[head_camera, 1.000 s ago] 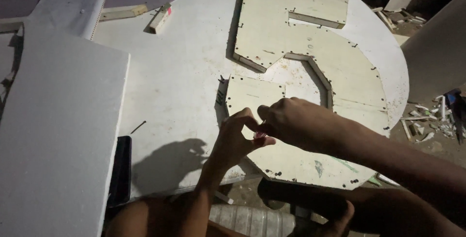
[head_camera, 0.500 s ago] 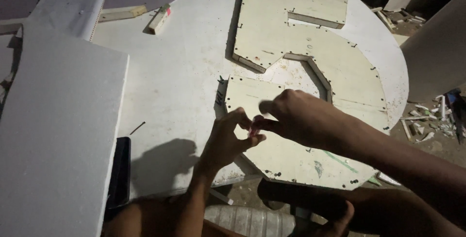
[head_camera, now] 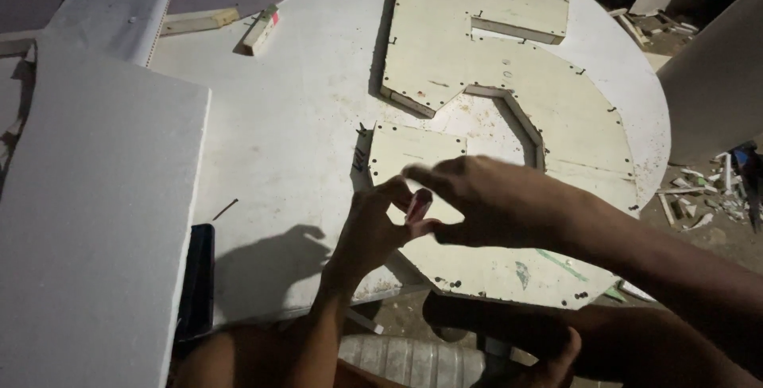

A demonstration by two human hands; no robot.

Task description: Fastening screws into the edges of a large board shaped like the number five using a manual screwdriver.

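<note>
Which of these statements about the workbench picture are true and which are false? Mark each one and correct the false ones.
1. Both hands, left hand and right hand, meet around a small red and white object. True.
2. The big cream cut-out board is shaped like a circle. False: it is shaped like a numeral five.
3. A white foam slab lies to the left. True.
4. The round table is black. False: it is whitish.

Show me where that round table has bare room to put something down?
The round white table is bare between the white foam slab and the cream digit-shaped plywood cutout. It is crowded where both hands pinch a small red-and-white object.
</note>
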